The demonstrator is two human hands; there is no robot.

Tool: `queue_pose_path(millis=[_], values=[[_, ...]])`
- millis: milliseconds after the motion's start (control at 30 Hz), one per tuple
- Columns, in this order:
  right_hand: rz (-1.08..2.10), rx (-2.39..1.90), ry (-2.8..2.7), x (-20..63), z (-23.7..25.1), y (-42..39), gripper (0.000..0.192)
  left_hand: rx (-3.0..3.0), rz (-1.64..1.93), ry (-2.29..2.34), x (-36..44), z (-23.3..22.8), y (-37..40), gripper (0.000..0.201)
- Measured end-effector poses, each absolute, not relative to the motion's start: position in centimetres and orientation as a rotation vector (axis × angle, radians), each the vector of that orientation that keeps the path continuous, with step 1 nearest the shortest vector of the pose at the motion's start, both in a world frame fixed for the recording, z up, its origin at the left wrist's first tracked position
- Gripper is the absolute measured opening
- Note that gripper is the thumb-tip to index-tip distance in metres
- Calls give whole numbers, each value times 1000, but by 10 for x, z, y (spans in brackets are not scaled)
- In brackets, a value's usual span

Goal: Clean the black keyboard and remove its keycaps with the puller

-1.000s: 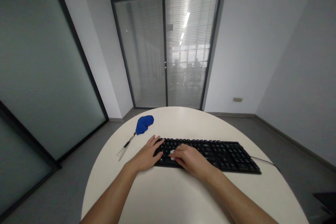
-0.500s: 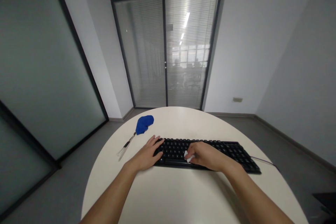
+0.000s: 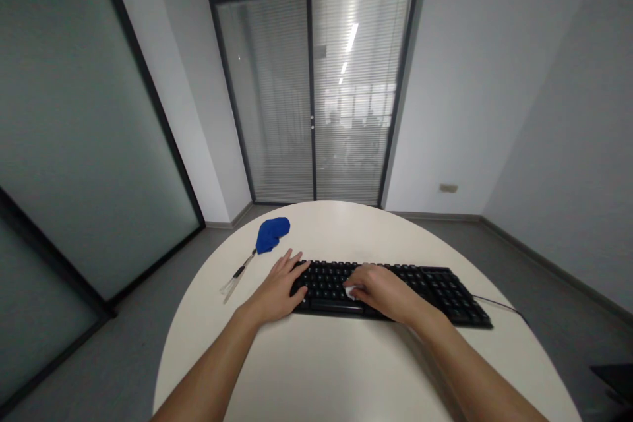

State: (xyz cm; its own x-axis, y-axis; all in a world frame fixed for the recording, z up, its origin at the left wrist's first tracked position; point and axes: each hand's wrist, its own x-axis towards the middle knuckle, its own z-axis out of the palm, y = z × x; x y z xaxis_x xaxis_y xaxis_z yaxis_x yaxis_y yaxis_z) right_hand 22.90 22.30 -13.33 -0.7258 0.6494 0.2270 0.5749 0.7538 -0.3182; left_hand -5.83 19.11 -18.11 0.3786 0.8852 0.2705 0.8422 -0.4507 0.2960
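Note:
A black keyboard (image 3: 324,282) lies across the round table, its keys facing up. At its left end rests my left hand (image 3: 279,285), open, with the fingers spread and the thumb and some fingertips touching the keyboard's edge and keys. My right hand (image 3: 378,287) is closed on a small crumpled white tissue (image 3: 351,291) and presses it against keys near the middle. Most of the tissue is hidden under my fingers. The right hand and forearm cover part of the keyboard's centre.
Beyond my left hand, a folded blue cloth (image 3: 271,234) lies on the pale round table (image 3: 306,362). Beside it is a thin brush-like tool (image 3: 239,272) with a black grip. A cable (image 3: 497,303) runs off the right edge. Glass doors (image 3: 311,92) stand behind.
My right hand has shifted slightly left and away from me with the tissue, over the keys. My left hand's fingers reach slightly farther forward. The keyboard, cloth and brush-like tool have stayed put.

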Motion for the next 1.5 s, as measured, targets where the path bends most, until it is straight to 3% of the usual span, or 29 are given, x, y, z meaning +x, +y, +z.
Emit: queue_pose_path(millis=[300, 567, 967, 1333, 1500], values=[[271, -901, -2427, 206, -163, 218, 22, 2581, 597, 1531, -45, -182, 191, 49], [-26, -1026, -2333, 190, -163, 218, 21, 2553, 576, 1534, -45, -184, 192, 49], [249, -949, -2490, 200, -155, 220, 31, 2540, 550, 1524, -46, -180, 190, 53], [30, -1296, -2412, 212, -149, 224, 26, 2533, 551, 1518, -47, -181, 192, 51], [49, -1148, -2393, 213, -152, 227, 20, 2525, 552, 1515, -47, -180, 191, 51]])
